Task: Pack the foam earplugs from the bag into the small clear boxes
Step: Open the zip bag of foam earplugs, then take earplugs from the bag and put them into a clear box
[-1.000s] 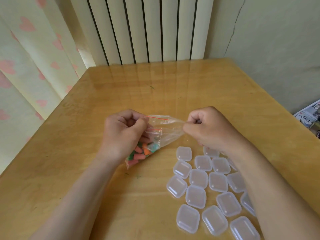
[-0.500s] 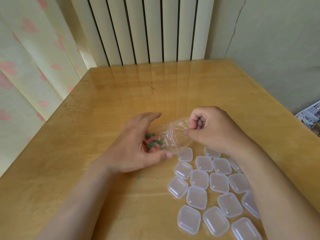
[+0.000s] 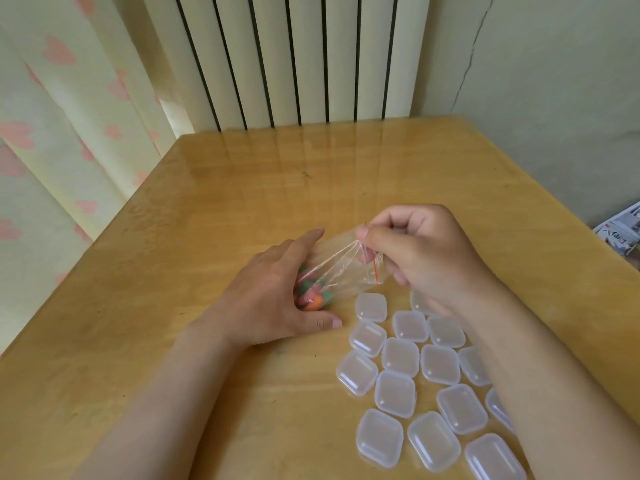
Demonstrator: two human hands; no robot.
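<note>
The clear bag (image 3: 341, 268) is being pinched at its red-striped mouth by the right grip (image 3: 415, 258), thumb and curled fingers grasping the plastic. Its filled end, holding the coloured earplugs (image 3: 310, 296), is being cupped by the left grip (image 3: 270, 292), fingers nearly straight and released. The small clear boxes (image 3: 400, 356) are lying clustered on the desk (image 3: 207, 237), just beside the bag.

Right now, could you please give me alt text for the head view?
A person's right hand pinches one end of a clear zip bag while the left hand cups colourful foam earplugs at the other, beside closed small clear boxes on a wooden table.
</note>
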